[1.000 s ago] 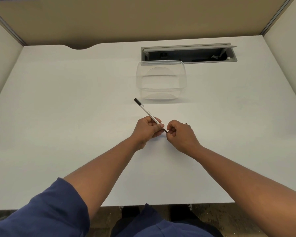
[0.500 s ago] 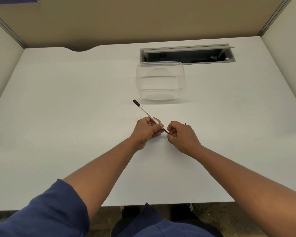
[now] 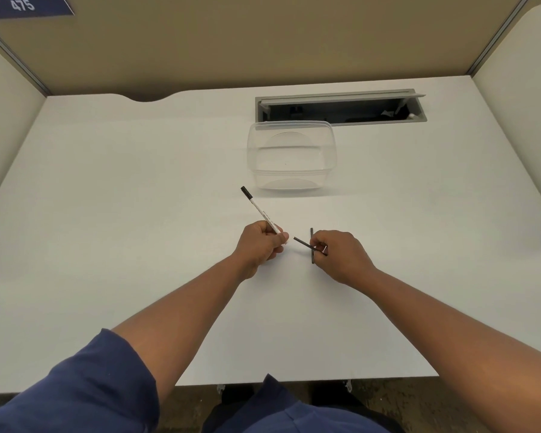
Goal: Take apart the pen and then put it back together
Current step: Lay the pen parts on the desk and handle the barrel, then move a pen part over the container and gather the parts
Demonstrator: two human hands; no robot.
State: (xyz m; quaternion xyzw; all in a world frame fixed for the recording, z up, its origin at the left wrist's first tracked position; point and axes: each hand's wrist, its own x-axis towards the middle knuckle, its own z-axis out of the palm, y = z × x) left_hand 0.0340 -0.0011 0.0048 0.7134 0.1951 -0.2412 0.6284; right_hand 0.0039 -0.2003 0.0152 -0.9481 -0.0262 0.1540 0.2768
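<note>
My left hand point(image 3: 260, 247) grips the white pen barrel point(image 3: 260, 211), whose black end points up and to the left, away from me. My right hand point(image 3: 341, 253) pinches a thin black ink refill point(image 3: 303, 243) that is out of the barrel, a small gap away from its open end. A second thin black piece point(image 3: 312, 234), likely the cap, stands nearly vertical in view by my right fingers; whether they hold it or it lies on the desk is unclear. Both hands hover over the white desk point(image 3: 138, 214).
A clear plastic container point(image 3: 291, 179) stands just beyond the hands. Behind it is an open grey cable tray point(image 3: 341, 109) set into the desk. Partition walls close in the left, right and far sides. The desk's front edge runs close to my body.
My right hand has pulled to the right, drawing the black refill out of the barrel. The left hand keeps the barrel in about the same place.
</note>
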